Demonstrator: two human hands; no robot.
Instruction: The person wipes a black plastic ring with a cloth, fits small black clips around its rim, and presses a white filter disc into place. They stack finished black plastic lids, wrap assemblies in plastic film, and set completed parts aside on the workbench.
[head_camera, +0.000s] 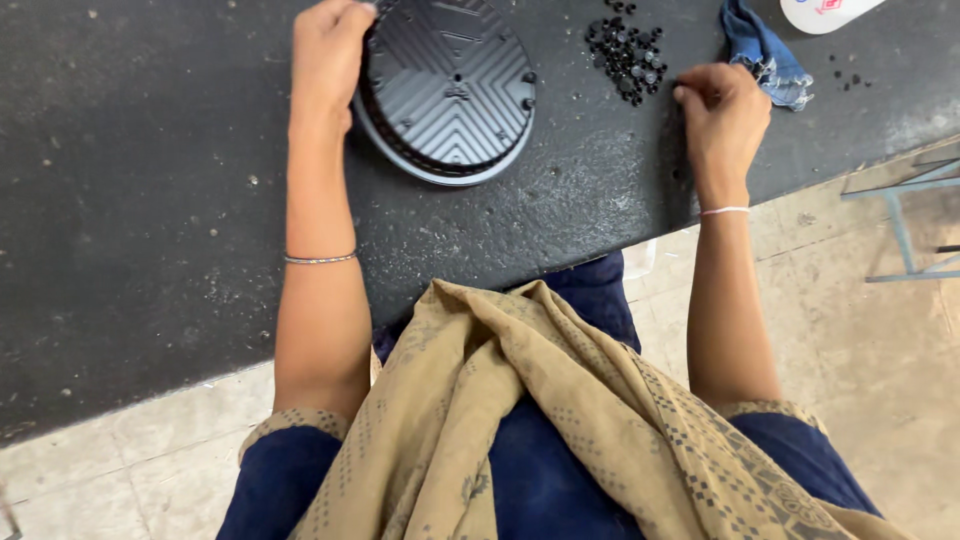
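A round black plastic disc (448, 85) with raised chevron ribs lies tilted on the dark table (150, 200), resting on a matching ring under it. My left hand (325, 55) grips the disc's left rim. My right hand (722, 110) sits to the right, fingers pinched together beside a pile of several small black round pieces (627, 55). Whether a piece is between the fingertips I cannot tell.
A crumpled blue cloth (765, 50) lies just behind my right hand. A white object (822, 12) shows at the top right corner, with a few loose black pieces (848, 75) near it. The table edge runs diagonally; a metal frame (905, 215) stands on the tiled floor at right.
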